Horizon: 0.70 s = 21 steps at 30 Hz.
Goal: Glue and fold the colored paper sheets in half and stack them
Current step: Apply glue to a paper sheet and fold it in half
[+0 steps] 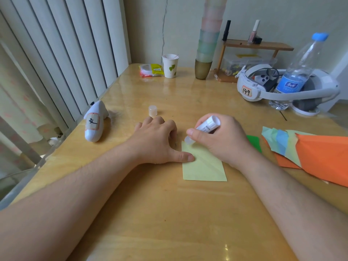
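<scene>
A pale yellow paper sheet (205, 166) lies flat on the wooden table (169, 213) in the middle. My left hand (158, 142) rests on the table beside it, thumb pressing the sheet's left edge. My right hand (220, 140) grips a white glue stick (205, 128), tip down on the sheet's far left corner. The glue stick's clear cap (152, 110) stands just beyond my left hand. A fanned stack of colored sheets (310, 153), orange on top, lies at the right, with a green sheet (254, 143) peeking out beside my right wrist.
A white controller (95, 122) lies at the left table edge. At the back stand a paper cup (170, 65), a snack packet (150, 70), a tall stack of cups (207, 46) and a small wooden shelf (256, 46). A headset (282, 87) and water bottle (299, 70) sit back right.
</scene>
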Tool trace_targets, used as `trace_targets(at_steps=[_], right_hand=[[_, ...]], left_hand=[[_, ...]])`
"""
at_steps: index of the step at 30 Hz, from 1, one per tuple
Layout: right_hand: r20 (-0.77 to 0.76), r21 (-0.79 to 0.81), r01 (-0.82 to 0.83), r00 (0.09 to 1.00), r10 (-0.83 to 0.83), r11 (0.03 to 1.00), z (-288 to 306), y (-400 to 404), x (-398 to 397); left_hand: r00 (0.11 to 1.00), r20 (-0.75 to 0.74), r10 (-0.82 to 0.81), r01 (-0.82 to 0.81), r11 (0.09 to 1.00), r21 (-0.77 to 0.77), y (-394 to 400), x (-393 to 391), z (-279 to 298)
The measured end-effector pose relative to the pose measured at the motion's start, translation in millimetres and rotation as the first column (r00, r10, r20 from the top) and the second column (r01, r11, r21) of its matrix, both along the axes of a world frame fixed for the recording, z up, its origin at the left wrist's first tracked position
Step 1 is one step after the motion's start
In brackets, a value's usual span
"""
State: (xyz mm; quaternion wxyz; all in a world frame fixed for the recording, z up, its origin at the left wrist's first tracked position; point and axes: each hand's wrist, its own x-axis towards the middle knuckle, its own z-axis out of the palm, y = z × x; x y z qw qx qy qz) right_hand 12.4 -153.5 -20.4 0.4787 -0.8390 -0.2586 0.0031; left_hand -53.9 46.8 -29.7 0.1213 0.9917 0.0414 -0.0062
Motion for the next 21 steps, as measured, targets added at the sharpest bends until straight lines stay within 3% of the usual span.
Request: trace_targets(at_steps=[10,17,21], right_hand=[[-0.007,-0.096,-0.039,0.999,0.038,0.995,0.2,7.5,-1.5],[-0.027,-0.133,-0.011,1.0,0.007,0.991,4.4,-15.3,8.4],[-0.04,-0.13,0.009,0.999,-0.014,0.991,5.5,-30.9,13.6]], left_hand=[[0.999,0.035,-0.022,0.023,0.999,-0.024,0.4,1.1,-1.8],[0.962,0.203,-0.183,0.209,0.971,-0.115,3.6,-1.4,-4.4],[0.964,0.18,-0.198,0.22,0.969,-0.113,5.2,-0.3,-4.1]])
